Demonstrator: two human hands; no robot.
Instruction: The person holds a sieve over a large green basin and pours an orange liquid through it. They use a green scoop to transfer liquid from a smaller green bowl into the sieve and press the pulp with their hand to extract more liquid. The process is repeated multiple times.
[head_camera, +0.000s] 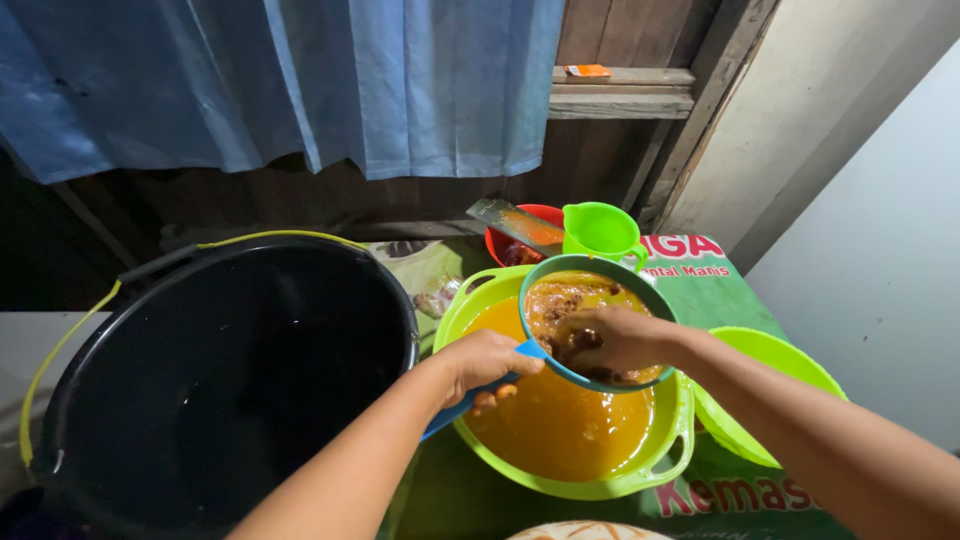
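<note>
Sieve (640, 290) inside basin rim (600, 487), bucket (230, 380) alongside.

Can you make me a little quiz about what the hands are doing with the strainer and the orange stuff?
1. True or false: the right hand is inside the blue strainer, pressing brown pulp.
2. What does the left hand hold? A) the strainer's handle B) the green jug C) the bucket's handle
3. What colour is the liquid in the green basin under the strainer?

Key: 1 true. 2 A. 3 orange; the big black bucket beside it looks dark inside.
</note>
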